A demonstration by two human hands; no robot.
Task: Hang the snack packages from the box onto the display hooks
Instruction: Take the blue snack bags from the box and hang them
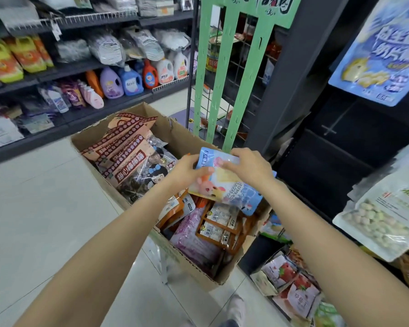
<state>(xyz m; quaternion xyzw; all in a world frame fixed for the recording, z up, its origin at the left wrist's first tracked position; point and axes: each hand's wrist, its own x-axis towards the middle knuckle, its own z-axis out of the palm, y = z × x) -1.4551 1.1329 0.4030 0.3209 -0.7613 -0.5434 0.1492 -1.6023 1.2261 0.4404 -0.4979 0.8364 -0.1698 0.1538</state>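
We read "梅心棒棒糖" on brown lollipop bags (pixel 125 159) in cardboard box (pixel 175 135); "30" on green display header (pixel 269 8). Other print blurred.

Pretty evenly lit from overhead, bright and flat, no hard shadows anywhere. The floor tiles (pixel 45 197) look a bit washed out with soft sheen. Wide-angle lens bends the shelves (pixel 80 74) left of the hands and stretches both forearms at the bottom. Motion blur smears the blue package (pixel 383 50) up right and the pale bag (pixel 385 223) at the right edge. Overall soft, slightly mushy detail.
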